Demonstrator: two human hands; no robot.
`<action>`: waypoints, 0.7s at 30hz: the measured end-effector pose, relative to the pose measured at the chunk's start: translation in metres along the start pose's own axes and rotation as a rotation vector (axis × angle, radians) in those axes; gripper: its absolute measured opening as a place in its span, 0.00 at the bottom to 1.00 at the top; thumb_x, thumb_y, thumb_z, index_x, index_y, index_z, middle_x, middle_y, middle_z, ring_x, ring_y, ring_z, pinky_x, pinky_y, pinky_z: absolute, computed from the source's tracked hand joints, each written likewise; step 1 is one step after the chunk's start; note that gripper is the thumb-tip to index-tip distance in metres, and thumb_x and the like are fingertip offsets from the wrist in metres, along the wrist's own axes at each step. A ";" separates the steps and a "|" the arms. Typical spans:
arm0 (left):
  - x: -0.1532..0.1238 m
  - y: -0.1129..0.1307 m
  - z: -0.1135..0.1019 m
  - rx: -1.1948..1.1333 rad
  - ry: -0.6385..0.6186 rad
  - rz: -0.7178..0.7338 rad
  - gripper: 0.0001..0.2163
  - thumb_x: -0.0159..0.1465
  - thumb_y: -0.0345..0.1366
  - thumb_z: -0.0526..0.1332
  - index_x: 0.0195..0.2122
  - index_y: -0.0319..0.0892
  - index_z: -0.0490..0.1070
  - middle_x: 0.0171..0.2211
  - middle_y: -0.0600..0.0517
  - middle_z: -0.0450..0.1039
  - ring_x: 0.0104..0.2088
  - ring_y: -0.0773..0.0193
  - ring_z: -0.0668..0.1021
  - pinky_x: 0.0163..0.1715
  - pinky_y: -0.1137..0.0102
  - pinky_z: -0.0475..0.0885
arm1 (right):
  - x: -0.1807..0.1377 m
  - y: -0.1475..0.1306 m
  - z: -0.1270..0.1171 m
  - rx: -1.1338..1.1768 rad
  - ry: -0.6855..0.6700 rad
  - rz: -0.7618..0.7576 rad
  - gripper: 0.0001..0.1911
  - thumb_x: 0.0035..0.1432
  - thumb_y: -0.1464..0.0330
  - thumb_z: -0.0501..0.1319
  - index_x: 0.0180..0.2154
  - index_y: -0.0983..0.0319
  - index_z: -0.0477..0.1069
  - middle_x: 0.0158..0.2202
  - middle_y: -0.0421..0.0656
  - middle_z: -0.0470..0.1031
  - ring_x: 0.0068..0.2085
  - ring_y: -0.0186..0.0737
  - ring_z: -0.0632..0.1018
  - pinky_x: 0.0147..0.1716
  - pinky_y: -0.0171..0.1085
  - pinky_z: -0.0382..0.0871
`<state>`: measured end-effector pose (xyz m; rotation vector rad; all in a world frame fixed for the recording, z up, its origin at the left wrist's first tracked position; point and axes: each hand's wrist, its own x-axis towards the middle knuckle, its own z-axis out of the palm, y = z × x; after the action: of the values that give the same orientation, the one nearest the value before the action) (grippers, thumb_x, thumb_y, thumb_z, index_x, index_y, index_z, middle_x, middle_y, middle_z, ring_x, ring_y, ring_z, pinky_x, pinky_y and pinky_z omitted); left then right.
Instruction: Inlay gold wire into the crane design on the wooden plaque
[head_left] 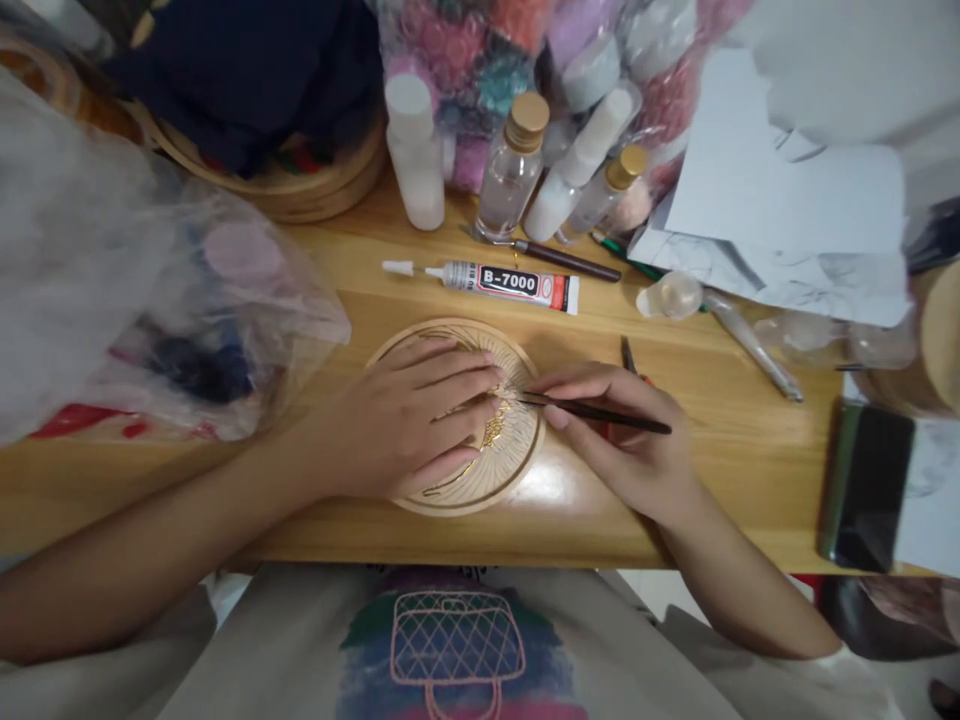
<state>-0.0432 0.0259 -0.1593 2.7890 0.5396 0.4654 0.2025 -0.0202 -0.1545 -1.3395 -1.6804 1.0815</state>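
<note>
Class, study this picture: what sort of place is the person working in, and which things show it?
Probably a home craft desk: a B-7000 glue tube, small corked bottles, and a round wooden disc under the left hand, worked with a thin tool in the right hand.

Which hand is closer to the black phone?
Right. The right hand, holding a thin dark tool, sits left of the black phone; the left hand rests farther left, on the round wooden disc.

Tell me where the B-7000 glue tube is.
In the head view, the B-7000 glue tube lies centrally, just beyond the round wooden disc and in front of the bottles.
</note>
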 end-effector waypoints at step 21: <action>0.004 0.000 -0.001 0.044 0.023 0.001 0.13 0.71 0.36 0.54 0.50 0.34 0.71 0.53 0.44 0.77 0.55 0.54 0.77 0.57 0.56 0.72 | 0.007 0.000 0.002 -0.252 -0.016 -0.223 0.08 0.60 0.74 0.64 0.41 0.58 0.77 0.38 0.44 0.81 0.39 0.38 0.82 0.39 0.37 0.78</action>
<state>-0.0398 0.0275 -0.1576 2.8288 0.5594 0.4926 0.1992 -0.0141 -0.1549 -1.2591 -1.9757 0.7734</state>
